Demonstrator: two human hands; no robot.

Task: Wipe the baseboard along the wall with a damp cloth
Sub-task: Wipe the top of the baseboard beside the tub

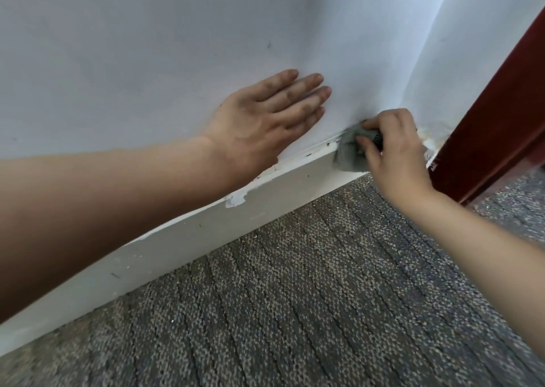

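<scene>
A white baseboard (pixel 206 236) runs diagonally from lower left to upper right along the foot of the pale wall (pixel 147 47). Its top edge is chipped, with a patch of flaked paint near the middle. My right hand (pixel 398 156) grips a grey cloth (pixel 348 153) and holds it against the baseboard's top edge near the room corner. My left hand (pixel 265 124) rests flat on the wall just above the baseboard, fingers straight and together.
Grey patterned carpet (pixel 295 298) covers the floor below the baseboard. A dark red door frame (pixel 486 121) stands at the right, just past the corner. Damaged plaster shows at the corner next to the frame.
</scene>
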